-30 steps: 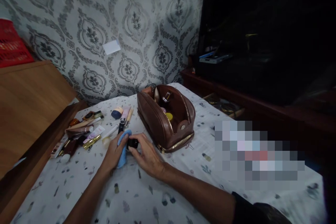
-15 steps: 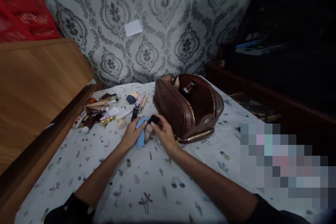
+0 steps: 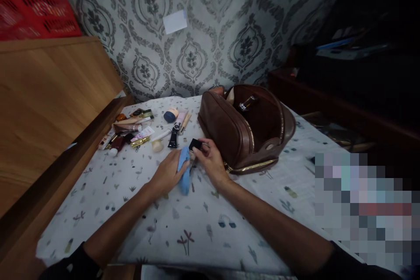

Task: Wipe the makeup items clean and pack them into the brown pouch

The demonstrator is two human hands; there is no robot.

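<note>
My left hand is closed on a blue cloth, which hangs down past the fingers. Between the fingertips of my right hand is a small cosmetic bottle with a square black cap; its paler lower part is mostly hidden behind the fingers and cloth. Just to the right stands a brown makeup bag, its gold zip undone and its mouth wide. A small shiny-capped bottle lies inside the bag. Beyond my hands are a black tube and a beige sponge.
Several cosmetics lie at the back left, among them a gold tube and a navy-lidded jar. A wooden panel borders the left, with a red crate above it. Patterned wallpaper rises behind the printed cloth surface.
The blue cloth has shifted slightly off the bottle toward my left hand, and now hangs more upright. The black cap remains in my right fingers. The whole view has tilted a little.
</note>
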